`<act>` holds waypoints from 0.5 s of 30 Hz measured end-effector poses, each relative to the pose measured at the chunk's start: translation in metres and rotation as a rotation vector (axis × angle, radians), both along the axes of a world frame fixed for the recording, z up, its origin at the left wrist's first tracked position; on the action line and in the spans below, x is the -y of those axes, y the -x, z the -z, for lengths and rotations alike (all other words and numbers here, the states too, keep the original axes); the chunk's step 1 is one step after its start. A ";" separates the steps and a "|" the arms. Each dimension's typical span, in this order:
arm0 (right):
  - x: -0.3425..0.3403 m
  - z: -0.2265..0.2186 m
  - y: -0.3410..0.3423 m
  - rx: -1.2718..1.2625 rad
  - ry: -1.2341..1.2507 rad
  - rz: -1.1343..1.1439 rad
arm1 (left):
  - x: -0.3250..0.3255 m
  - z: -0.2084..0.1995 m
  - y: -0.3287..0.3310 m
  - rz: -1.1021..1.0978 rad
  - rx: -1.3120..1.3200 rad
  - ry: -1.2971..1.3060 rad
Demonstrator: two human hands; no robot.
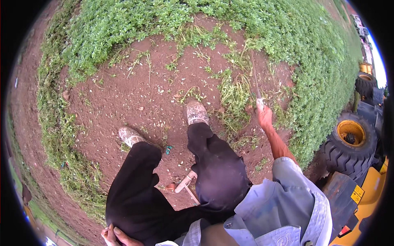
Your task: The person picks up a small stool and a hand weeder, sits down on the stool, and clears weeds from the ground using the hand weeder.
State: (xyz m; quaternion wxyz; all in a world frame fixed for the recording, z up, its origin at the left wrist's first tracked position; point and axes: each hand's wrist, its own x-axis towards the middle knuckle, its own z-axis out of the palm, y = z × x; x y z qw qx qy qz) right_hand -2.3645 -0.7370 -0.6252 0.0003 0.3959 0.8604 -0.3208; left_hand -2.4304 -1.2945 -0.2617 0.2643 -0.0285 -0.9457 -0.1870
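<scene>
Head view. Shows a long, thin, brown tool point(255, 74), gripped at its near end by the right hand point(265, 116) at 3 o'clock from the centre. Extends from the curled fingers toward 12 o'clock, out over bare soil point(164, 82), ending near the edge of the green plants point(234, 14). Note right fingers wrapped firmly around the handle.

Includes the left hand point(119, 238) at 7 o'clock, beside the black trousers point(131, 180) and well apart from the tool, with fingers bent and tips close together; partly cut off by the lower edge, hence impossible to say whether pinching anything.

Count one tool, two hands and two soiled shoes point(197, 112), one at 9 o'clock and one just above centre. Add one small blue-green object point(168, 150) between 7 and 8 o'clock, one pale bar point(186, 182) at 6 o'clock and one reddish piece point(170, 187) just beside it. Count two large wheels point(351, 134) between 2 and 4 o'clock. Find loose weeds point(233, 98) between shoe and right hand, too tangled to number.
</scene>
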 end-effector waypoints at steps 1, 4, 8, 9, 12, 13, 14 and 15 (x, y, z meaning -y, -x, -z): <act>-0.016 0.027 0.031 -0.128 0.122 -0.046 | -0.002 -0.004 0.000 -0.011 0.097 0.022; 0.049 -0.006 0.177 0.051 0.024 -0.241 | 0.025 -0.007 -0.036 -0.061 0.197 0.050; 0.063 0.028 0.270 0.115 -0.059 -0.368 | 0.031 -0.006 -0.052 -0.165 0.313 0.008; 0.069 0.028 0.268 0.143 -0.173 -0.507 | 0.034 -0.007 -0.054 -0.165 0.321 0.011; 0.058 0.031 0.223 0.291 -0.215 -0.613 | 0.034 -0.003 -0.055 -0.149 0.317 0.070; 0.045 0.035 0.183 0.265 -0.225 -0.657 | 0.032 -0.005 -0.054 -0.168 0.313 0.001; 0.040 0.035 0.139 0.237 -0.230 -0.701 | 0.031 -0.005 -0.052 -0.188 0.308 -0.063; 0.063 0.005 0.109 0.376 -0.050 -0.468 | 0.043 0.004 -0.049 -0.193 0.316 -0.045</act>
